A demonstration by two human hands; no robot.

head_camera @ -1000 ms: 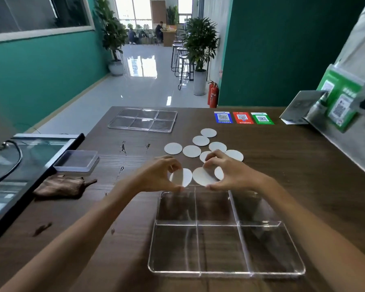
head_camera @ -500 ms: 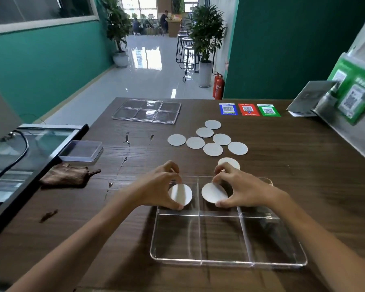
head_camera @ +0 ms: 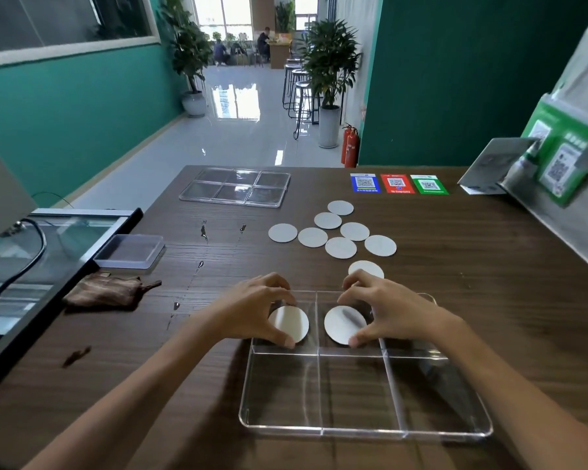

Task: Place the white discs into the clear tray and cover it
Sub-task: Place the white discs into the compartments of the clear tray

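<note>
Head view looked down on a brown wooden table (head_camera: pixel 489 300). Low in the middle of the frame sat the clear tray (head_camera: pixel 364 432), split into six boxes. Just above the middle, the left hand (head_camera: pixel 252 313) pinched a white disc (head_camera: pixel 291 323) by its edge with thumb and fingers, over the tray's upper left box. Beside it, the right hand (head_camera: pixel 394 312) pinched another white disc (head_camera: pixel 343 325) the same way, over the upper middle box. Both discs were tipped up a little; could not tell if they touched the tray floor. Neither hand spread wide, each curled round its disc.

Right behind the right hand lay one more disc (head_camera: pixel 367 268), partly hidden by the fingers. Higher up, near the middle of the frame, lay a bunch of seven loose discs (head_camera: pixel 340 247), flat on the table and close together. Up and to the left of those rested the clear lid (head_camera: pixel 235 188), flat, well apart from the tray.

Toward the upper right lay three small code cards: blue (head_camera: pixel 365 183), red (head_camera: pixel 397 183) and green (head_camera: pixel 428 184). On the left side of the frame sat a small clear box (head_camera: pixel 129 251) and, just below it, a brown cloth (head_camera: pixel 106 291).
</note>
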